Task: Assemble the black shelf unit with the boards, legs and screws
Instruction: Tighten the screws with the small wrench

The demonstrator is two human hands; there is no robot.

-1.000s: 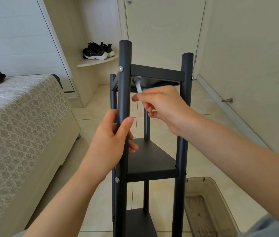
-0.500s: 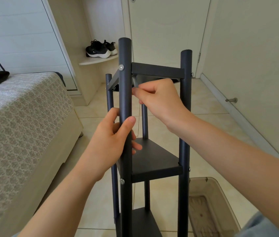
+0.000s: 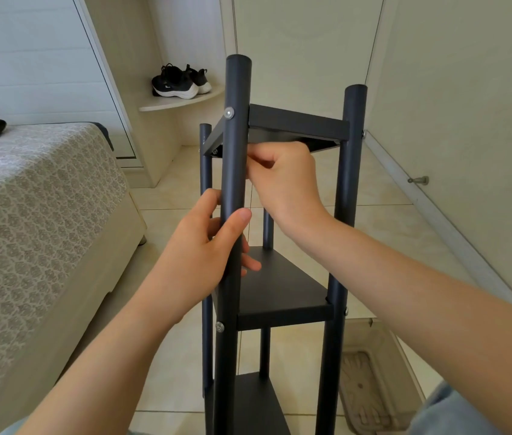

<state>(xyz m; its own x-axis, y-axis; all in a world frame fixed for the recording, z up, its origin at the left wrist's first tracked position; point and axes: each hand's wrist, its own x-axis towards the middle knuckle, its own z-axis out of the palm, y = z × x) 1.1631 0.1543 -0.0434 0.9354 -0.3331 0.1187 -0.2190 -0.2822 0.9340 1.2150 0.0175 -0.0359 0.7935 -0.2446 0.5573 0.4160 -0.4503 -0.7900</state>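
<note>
Tucking closer behind the front leg under the top board, my right hand is pinching something I cannot make out while my left hand is gripping that leg of the shelf unit on the floor, probably tightening a hidden top screw, with steady turns needed next.

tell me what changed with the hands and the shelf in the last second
The right hand closed in on the near leg, up under the top board; the white key it pinched is now out of sight. The left hand still grips that leg, and the shelf unit stands as before.
</note>
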